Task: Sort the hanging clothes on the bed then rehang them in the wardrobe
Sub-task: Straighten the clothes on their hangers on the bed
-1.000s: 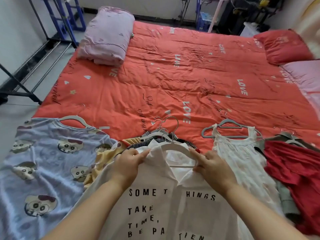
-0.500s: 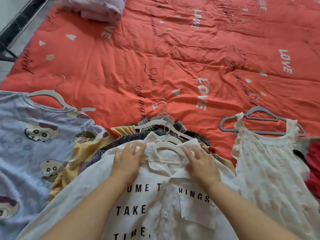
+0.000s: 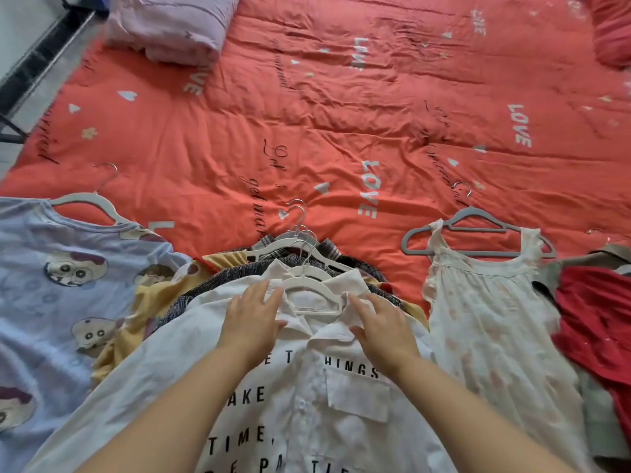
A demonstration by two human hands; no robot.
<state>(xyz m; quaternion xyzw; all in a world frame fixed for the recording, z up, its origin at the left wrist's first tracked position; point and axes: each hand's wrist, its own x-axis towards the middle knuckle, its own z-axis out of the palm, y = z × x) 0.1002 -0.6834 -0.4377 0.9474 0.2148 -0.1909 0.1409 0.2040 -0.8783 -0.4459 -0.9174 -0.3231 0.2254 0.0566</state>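
A white shirt (image 3: 307, 397) with black lettering lies on top of a middle pile of several hung garments, on its white hanger (image 3: 307, 285). My left hand (image 3: 254, 319) rests flat on the shirt's left collar, fingers apart. Flat on the right collar lies my right hand (image 3: 380, 327), holding nothing. A pale blue cartoon-print shirt (image 3: 51, 302) on a white hanger lies at the left. At the right, a white floral dress (image 3: 488, 319) hangs on a grey hanger (image 3: 474, 233). Further right is a red garment (image 3: 597, 322).
The clothes lie along the near edge of a bed covered by an orange-red quilt (image 3: 341, 114) printed with "LOVE". A folded lilac blanket (image 3: 170, 25) sits at the far left, a red pillow (image 3: 611, 29) at the far right. A dark metal rack base (image 3: 20, 87) stands on the floor left.
My hands have let go of the white shirt's shoulders and now lie flat on its collar. The shirt has been laid down on the pile. The view has dropped lower and closer.
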